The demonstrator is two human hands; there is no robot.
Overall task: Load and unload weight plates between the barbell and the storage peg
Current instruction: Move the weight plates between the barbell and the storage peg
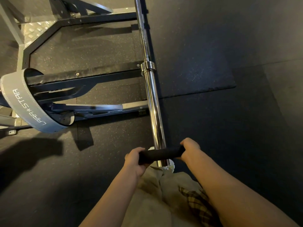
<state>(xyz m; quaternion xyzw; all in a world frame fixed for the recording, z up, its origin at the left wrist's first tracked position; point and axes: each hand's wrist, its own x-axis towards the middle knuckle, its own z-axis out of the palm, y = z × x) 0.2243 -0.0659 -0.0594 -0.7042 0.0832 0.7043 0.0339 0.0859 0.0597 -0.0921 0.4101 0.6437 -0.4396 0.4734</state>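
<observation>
A chrome barbell (pixel 151 95) runs from the top of the view down toward me, its bare sleeve ending near my hands. A small black weight plate (pixel 161 154) sits edge-on across the very end of the sleeve. My left hand (pixel 135 158) grips the plate's left rim. My right hand (pixel 190 149) grips its right rim. The sleeve tip shows just below the plate. No storage peg is plainly visible.
A dark steel rack frame (pixel 85 77) with bolted floor beams lies left of the bar. A grey lifting belt (pixel 24 104) hangs on the rack at the left edge. Black rubber mats (pixel 213 76) cover the floor. My beige trousers and a white shoe show below the plate.
</observation>
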